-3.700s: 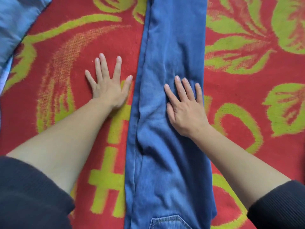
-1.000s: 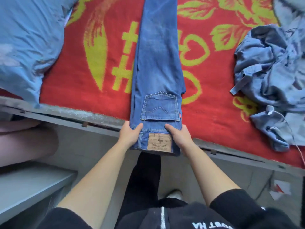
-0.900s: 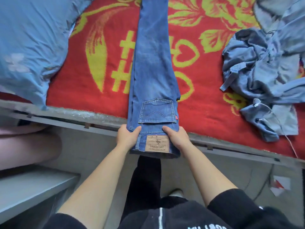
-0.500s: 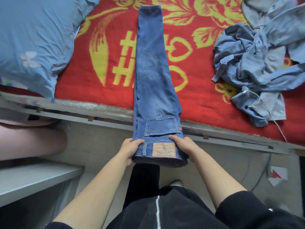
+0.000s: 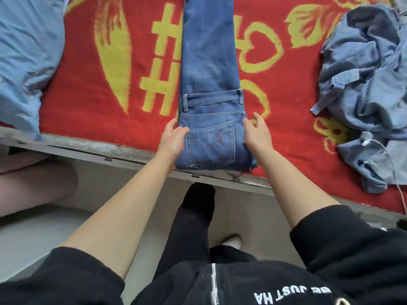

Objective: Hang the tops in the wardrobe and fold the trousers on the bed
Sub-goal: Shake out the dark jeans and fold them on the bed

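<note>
Blue jeans [image 5: 209, 62] lie lengthwise on the bed's red and yellow blanket [image 5: 88, 95], legs running away from me. Their waist end is folded over onto the legs, so a back pocket [image 5: 211, 144] faces up at the bed's near edge. My left hand [image 5: 174, 139] rests against the left side of this fold with its fingertips on the denim. On the fold's right side my right hand [image 5: 256, 133] touches the cloth with relaxed, spread fingers. Neither hand grips the cloth.
A light blue pillow [image 5: 26, 51] fills the left of the bed. A crumpled blue-grey garment [image 5: 363, 73] with a white cable [image 5: 374, 144] lies at the right. The grey bed frame edge [image 5: 88, 148] runs across in front of me; my dark trouser leg stands below it.
Both hands held the waistband at the bed edge, lifted it and folded it forward onto the legs. They have let go and now lie at the sides of the fold.
</note>
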Available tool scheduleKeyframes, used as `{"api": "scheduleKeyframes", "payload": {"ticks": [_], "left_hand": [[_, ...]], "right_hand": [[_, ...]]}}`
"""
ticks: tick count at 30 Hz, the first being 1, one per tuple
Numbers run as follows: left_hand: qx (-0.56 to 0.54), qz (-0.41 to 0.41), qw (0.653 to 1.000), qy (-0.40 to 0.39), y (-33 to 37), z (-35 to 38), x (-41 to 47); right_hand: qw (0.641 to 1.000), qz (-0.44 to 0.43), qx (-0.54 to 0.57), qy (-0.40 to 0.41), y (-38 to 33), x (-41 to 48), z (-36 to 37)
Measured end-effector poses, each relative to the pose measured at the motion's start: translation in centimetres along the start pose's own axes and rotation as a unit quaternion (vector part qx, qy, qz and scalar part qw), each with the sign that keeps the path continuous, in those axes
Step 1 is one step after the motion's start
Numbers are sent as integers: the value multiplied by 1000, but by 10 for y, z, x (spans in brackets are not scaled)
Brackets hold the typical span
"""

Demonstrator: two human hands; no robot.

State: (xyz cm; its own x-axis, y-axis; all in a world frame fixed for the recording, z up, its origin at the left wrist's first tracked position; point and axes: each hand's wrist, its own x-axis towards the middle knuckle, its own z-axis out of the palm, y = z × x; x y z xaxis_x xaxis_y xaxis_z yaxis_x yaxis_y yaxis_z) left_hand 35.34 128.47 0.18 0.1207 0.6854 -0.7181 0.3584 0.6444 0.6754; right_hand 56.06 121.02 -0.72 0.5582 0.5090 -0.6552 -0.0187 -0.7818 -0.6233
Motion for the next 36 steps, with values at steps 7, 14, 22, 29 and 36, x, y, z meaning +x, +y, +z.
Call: {"api": "scheduleKeyframes", "payload": {"ticks": [7,14,22,29,36], "left_hand": [[615,109,757,-190,-42,12,48],[738,135,650,-120,-64,32,50],[706,135,691,-78,-63,50,39],[688,138,710,-55,-75,39,-5],[716,80,690,-73,-80,55,-1]], "right_hand": [[839,-162,-497,-150,47,12,23],[819,-206,-524,-111,59,19,34],[808,-234,-526,-122,77,18,34],[791,-273,-525,-157,78,-9,6],[787,-248,-538,-173,83,-3,4]]}}
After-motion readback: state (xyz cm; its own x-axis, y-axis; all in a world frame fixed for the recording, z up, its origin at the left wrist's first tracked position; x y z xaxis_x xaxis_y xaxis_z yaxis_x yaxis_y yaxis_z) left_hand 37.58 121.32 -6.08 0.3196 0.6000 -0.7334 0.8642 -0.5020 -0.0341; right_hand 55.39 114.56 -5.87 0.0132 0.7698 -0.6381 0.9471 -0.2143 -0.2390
